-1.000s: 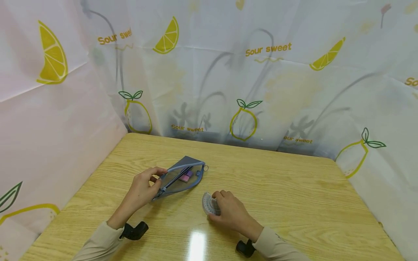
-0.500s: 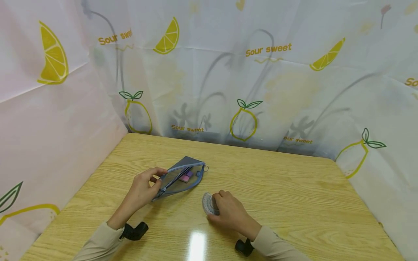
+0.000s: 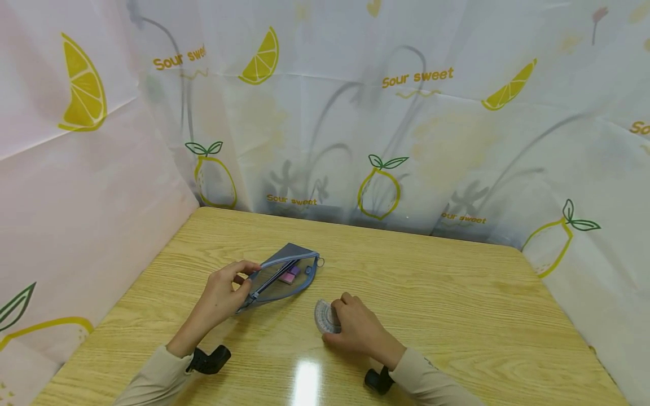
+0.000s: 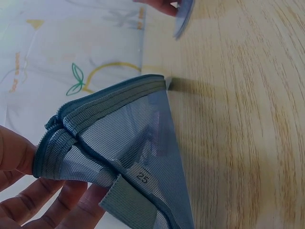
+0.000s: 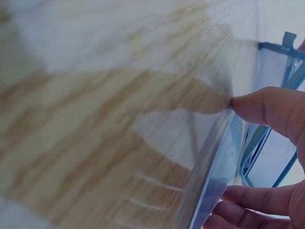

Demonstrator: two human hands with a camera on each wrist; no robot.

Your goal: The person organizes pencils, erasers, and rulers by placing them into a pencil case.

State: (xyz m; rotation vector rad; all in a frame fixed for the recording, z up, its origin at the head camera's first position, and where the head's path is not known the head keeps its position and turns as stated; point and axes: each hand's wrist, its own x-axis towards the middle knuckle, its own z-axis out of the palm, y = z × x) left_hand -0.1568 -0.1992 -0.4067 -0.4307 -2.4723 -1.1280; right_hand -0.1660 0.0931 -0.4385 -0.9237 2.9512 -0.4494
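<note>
At the near edge of the view, two beige sleeves (image 3: pixel 426 380) enter from below, each with a black wrist device (image 3: pixel 213 360) fitted beside the cuff; a bright reflection (image 3: pixel 307 383) lies on the tabletop between them. The right hand (image 3: pixel 358 327) grasps a clear semicircular protractor (image 3: pixel 323 317), gripping it between thumb and fingers at its right side. The protractor is tilted, with its curved, graduated edge toward the left; whether it touches the table cannot be told. Slightly farther off and to the left, the left hand (image 3: pixel 220 290) pinches the left end of a blue mesh zip pouch (image 3: pixel 279 290) between thumb and fingers. The pouch mouth is unzipped and spread apart — the protractor is outside it, to the right and on the nearer side. Visible through the mouth is a pink and purple block (image 3: pixel 290 275); a ring (image 3: pixel 320 261) is attached at the right-hand corner. The left wrist view shows a label (image 4: pixel 143 177) marked 25 beside a fabric tab (image 4: pixel 128 202). Beyond the pouch, the wood-grain table (image 3: pixel 431 270) extends to a pale backdrop (image 3: pixel 315 113) printed with lemons and the words "Sour sweet".
</note>
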